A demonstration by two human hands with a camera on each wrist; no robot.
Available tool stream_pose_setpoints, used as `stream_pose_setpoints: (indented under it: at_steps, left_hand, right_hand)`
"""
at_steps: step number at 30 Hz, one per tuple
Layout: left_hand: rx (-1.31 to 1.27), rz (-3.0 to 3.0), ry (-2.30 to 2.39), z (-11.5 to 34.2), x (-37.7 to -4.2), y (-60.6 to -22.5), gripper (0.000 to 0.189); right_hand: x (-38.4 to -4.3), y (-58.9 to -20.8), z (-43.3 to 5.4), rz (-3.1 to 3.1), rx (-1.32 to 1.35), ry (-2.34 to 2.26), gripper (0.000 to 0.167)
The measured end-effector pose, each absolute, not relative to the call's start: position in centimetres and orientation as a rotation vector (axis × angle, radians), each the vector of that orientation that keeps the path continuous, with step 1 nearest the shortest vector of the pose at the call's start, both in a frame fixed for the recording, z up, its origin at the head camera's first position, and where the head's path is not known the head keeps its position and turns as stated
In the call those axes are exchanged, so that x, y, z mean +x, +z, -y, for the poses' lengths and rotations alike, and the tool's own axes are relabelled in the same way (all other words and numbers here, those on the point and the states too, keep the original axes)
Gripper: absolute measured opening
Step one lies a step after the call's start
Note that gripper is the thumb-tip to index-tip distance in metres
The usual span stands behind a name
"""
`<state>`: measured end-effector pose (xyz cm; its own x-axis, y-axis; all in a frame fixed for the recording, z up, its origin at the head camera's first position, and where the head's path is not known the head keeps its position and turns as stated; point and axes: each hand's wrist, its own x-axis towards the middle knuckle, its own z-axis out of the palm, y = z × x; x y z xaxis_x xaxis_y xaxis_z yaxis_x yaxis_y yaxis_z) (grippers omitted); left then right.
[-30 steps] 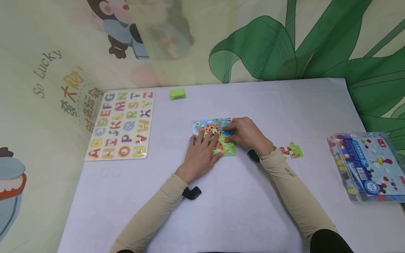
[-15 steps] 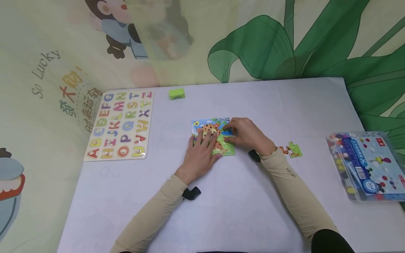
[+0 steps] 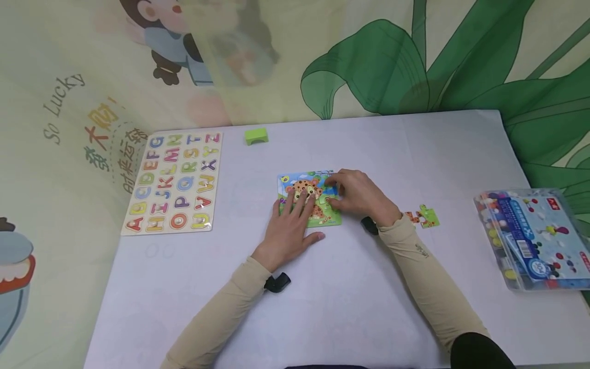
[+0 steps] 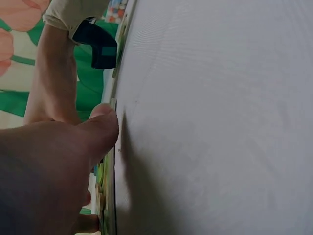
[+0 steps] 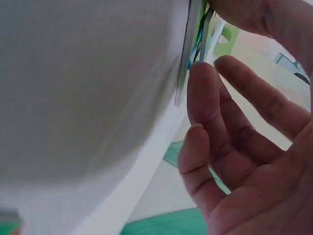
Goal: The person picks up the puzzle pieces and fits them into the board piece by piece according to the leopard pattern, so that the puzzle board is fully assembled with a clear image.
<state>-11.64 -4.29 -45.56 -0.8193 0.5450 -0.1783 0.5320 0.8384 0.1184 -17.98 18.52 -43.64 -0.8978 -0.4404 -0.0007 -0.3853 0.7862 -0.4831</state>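
One left hand [image 3: 288,230] spread on flat puzzle [image 3: 318,211], right hand [image 3: 361,195] pinching thin piece [image 5: 206,34], knobbed pieces [image 3: 429,216] on matte surface [image 3: 350,297]

From the left wrist view I see my left hand [image 4: 49,166] filling the lower left, its thumb stretched across the edge of a thin puzzle [image 4: 101,191] seen side-on; I can't tell whether the thumb touches it. Lower down, a fingertip meets the puzzle's coloured face. The white counter [image 4: 210,107] takes up the right side, a soft shadow running beside the puzzle. Beyond, I get my right hand [image 4: 51,88], a beige sleeve [image 4: 66,12] and a black wrist device [image 4: 100,46], with coloured balls [image 4: 116,11] at the top and a green-and-peach backdrop [image 4: 17,100] behind.
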Motion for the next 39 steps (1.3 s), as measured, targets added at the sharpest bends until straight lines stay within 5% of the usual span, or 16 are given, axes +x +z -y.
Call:
stream_pose_setpoints:
  at_steps: [39]
  left_hand:
    - [0.893,-2.876,0.086,3.6,-12.6,-45.3,0.085]
  right_hand:
    - [-17.8,-44.0,-19.6,-2.768,-0.671,-0.812,0.027]
